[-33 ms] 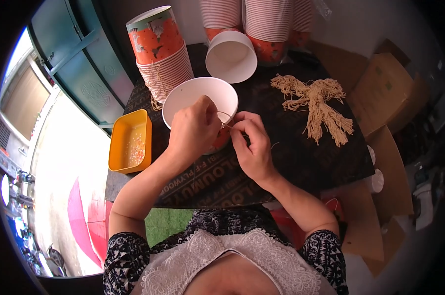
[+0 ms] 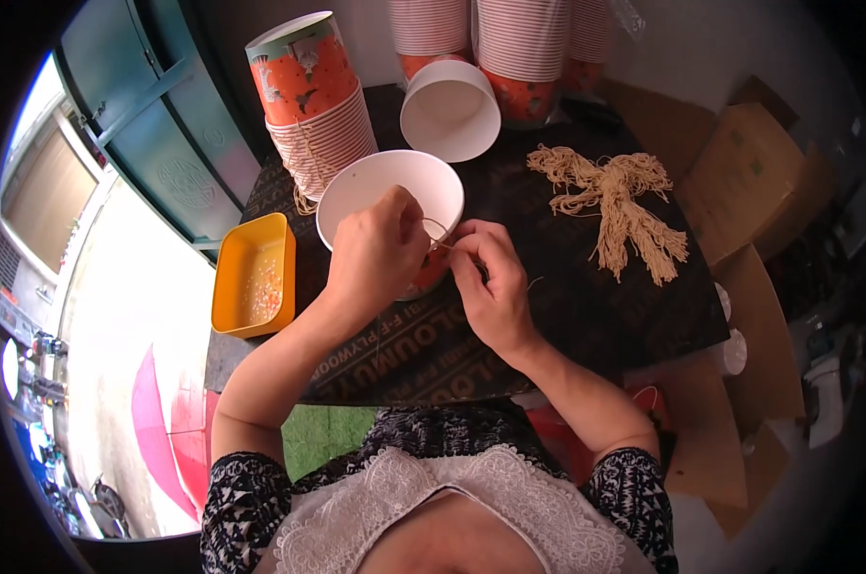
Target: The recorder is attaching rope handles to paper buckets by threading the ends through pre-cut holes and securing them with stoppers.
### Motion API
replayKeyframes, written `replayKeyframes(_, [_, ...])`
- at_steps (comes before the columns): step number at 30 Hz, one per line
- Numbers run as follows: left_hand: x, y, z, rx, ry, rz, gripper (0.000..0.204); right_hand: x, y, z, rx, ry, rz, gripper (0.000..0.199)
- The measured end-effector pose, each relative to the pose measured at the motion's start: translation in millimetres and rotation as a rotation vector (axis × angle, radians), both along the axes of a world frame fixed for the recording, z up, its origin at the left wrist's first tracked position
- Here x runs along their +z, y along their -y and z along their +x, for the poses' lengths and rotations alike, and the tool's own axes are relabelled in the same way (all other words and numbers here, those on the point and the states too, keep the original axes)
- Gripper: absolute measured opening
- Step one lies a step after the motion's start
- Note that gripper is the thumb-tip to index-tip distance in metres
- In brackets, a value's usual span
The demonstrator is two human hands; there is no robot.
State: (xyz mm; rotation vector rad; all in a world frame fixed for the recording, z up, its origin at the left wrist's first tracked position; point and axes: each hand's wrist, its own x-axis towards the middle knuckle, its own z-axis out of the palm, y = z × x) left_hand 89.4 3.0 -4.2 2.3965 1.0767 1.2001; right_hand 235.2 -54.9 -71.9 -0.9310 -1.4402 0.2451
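Observation:
A white-lined paper bucket (image 2: 366, 182) with an orange printed outside stands at the table's middle, its mouth tilted toward me. Across its front rim bends my left hand (image 2: 377, 247), fingers pinched on a thin beige string (image 2: 437, 226) that loops up at the bucket's near right side. At that same spot my right hand (image 2: 493, 277) pinches the string between thumb and forefinger, and a loose end pokes out to its right. The left fingertips are partly hidden behind the hand. To the right lies a tied bundle of beige strings (image 2: 617, 196).
A yellow tray (image 2: 220, 287) with small colourful beads sits at the left edge of the black table (image 2: 596, 320). Stacked paper buckets (image 2: 323, 143), some with strings, rise behind it. Another bucket (image 2: 449, 120) lies tipped beyond. More stacks (image 2: 521, 43) stand at the back; cardboard boxes (image 2: 749, 177) are right.

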Motion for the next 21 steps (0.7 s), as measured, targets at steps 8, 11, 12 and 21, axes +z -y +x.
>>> replayKeyframes(8, [2.2,10.3,-5.0,-0.094,0.011,-0.004,0.010,1.9,7.2,-4.3,0.200,-0.436,-0.318,0.012])
replayKeyframes(11, [1.2,14.8,-7.8,-0.136,0.023,-0.011,0.009,3.7,6.4,-7.3,0.143,-0.406,-0.257,0.012])
replayKeyframes(12, [0.5,15.8,-9.0,-0.158,0.034,-0.036,0.008,3.9,5.2,-8.3,0.117,-0.419,-0.265,0.011])
replayKeyframes(21, [-0.8,19.5,-8.5,-0.244,0.034,-0.021,0.009,11.2,2.5,-10.6,0.062,-0.462,-0.270,0.008])
